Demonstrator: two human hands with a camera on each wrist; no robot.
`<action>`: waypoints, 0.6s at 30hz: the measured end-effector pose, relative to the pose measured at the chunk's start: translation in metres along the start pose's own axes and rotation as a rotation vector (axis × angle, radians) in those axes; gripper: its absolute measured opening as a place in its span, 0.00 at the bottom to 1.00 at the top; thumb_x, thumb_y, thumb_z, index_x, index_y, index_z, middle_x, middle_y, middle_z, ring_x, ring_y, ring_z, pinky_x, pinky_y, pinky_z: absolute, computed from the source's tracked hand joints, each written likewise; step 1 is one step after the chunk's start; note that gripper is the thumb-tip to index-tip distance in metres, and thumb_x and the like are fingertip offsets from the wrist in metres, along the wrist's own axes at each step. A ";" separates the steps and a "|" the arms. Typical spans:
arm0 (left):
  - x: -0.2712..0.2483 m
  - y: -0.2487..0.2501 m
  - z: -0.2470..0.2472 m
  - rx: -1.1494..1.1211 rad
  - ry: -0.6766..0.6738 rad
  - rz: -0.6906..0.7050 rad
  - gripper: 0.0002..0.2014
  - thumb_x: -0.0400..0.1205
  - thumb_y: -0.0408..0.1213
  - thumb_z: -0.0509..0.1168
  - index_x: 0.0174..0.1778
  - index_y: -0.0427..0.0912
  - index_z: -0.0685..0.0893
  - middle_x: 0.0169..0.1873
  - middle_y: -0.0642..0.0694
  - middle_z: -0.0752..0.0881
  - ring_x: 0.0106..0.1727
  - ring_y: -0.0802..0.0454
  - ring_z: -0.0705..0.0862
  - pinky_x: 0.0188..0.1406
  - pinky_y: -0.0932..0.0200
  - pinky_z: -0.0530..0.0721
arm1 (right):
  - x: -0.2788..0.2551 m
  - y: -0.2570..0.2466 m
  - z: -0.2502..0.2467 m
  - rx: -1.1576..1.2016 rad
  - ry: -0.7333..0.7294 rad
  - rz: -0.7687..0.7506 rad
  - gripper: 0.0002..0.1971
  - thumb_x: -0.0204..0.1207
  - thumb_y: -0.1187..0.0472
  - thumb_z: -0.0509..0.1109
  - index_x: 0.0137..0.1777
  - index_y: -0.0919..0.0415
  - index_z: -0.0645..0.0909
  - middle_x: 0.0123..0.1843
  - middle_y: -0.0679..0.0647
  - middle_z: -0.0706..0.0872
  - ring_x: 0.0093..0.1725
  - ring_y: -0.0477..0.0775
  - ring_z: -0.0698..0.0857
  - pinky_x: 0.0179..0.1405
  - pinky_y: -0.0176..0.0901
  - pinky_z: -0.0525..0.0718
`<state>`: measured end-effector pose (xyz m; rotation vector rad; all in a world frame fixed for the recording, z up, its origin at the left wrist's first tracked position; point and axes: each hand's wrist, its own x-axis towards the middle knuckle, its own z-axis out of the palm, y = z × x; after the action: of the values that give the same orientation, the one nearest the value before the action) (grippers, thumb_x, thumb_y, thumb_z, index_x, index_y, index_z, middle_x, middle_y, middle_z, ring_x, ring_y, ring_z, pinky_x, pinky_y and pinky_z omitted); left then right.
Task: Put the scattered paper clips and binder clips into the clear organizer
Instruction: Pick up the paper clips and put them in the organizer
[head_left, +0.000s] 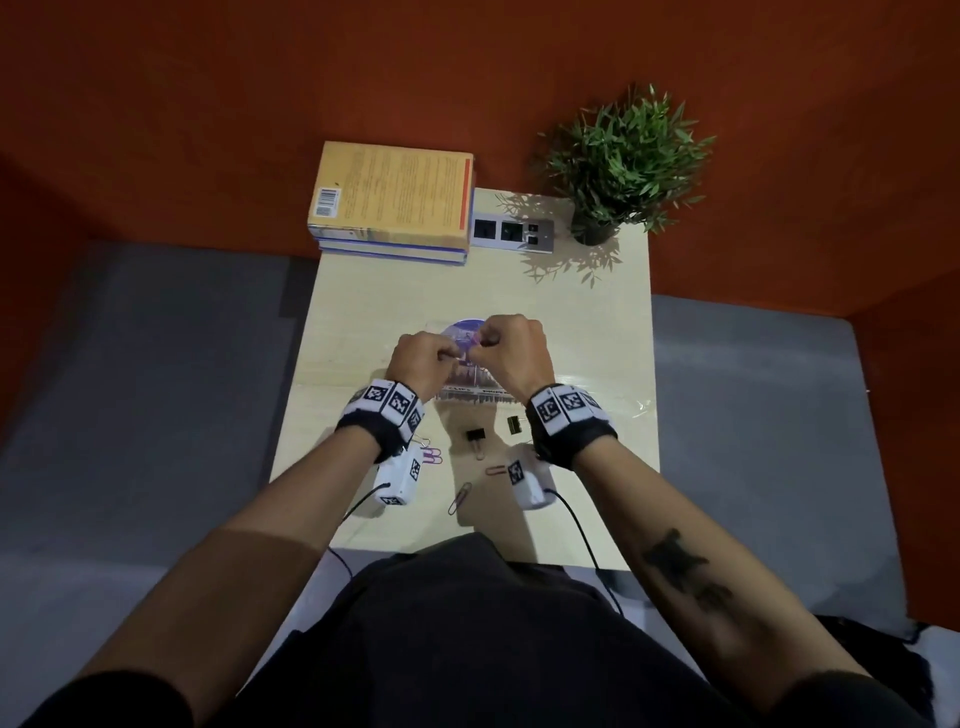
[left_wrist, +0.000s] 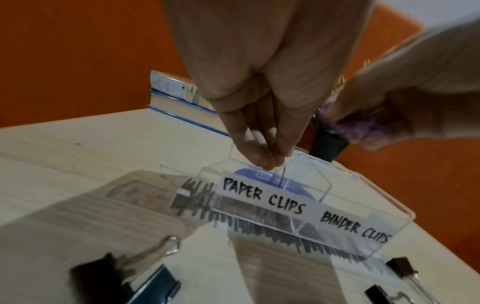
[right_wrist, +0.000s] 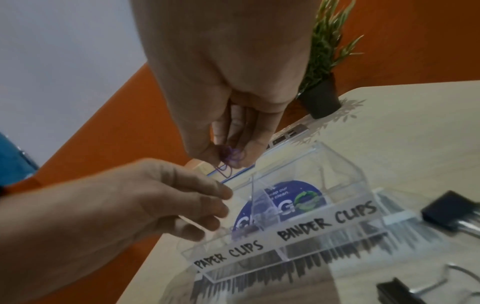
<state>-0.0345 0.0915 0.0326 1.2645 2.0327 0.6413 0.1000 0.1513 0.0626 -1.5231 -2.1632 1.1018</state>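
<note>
The clear organizer (head_left: 470, 392) stands mid-table, with two compartments labelled PAPER CLIPS (left_wrist: 262, 194) and BINDER CLIPS (right_wrist: 327, 221). Both hands hover just above it. My right hand (head_left: 514, 348) pinches tangled purple paper clips (right_wrist: 230, 159) over the far left rim. My left hand (head_left: 421, 358) is curled with its fingertips (left_wrist: 270, 160) pinched together over the paper-clip compartment, and a thin dark wire (left_wrist: 284, 175), apparently a paper clip, hangs below them. A black binder clip (head_left: 475, 436), a gold binder clip (head_left: 515, 425) and loose paper clips (head_left: 461, 499) lie on the table nearer me.
A stack of books (head_left: 395, 202), a socket panel (head_left: 511, 231) and a potted plant (head_left: 623, 156) stand along the table's far edge. A round blue sticker (right_wrist: 285, 197) shows through the organizer. More binder clips (left_wrist: 103, 275) lie near the front edge, and the narrow table (head_left: 597, 322) drops off on both sides.
</note>
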 end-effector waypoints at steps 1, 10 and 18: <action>-0.004 -0.003 -0.004 0.002 0.027 0.024 0.10 0.74 0.25 0.68 0.43 0.41 0.92 0.39 0.41 0.93 0.44 0.46 0.88 0.50 0.60 0.83 | 0.005 -0.001 0.005 -0.027 -0.013 0.001 0.05 0.64 0.64 0.79 0.30 0.63 0.86 0.28 0.57 0.87 0.32 0.58 0.83 0.31 0.46 0.82; -0.070 -0.050 -0.013 0.191 0.055 0.174 0.06 0.77 0.31 0.69 0.47 0.43 0.89 0.43 0.44 0.91 0.44 0.46 0.85 0.42 0.52 0.86 | 0.005 -0.001 0.024 -0.292 -0.037 -0.219 0.06 0.72 0.60 0.75 0.37 0.62 0.85 0.38 0.61 0.90 0.37 0.63 0.86 0.34 0.46 0.83; -0.098 -0.072 0.016 0.726 -0.213 0.398 0.14 0.71 0.36 0.75 0.51 0.41 0.84 0.46 0.43 0.85 0.50 0.41 0.78 0.45 0.46 0.77 | -0.089 0.056 0.029 -0.469 -0.378 -0.467 0.07 0.69 0.68 0.76 0.47 0.62 0.85 0.37 0.58 0.85 0.30 0.61 0.84 0.24 0.46 0.80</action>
<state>-0.0330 -0.0261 -0.0018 2.0819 1.9010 -0.1065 0.1568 0.0684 0.0207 -0.9030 -2.9952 0.8029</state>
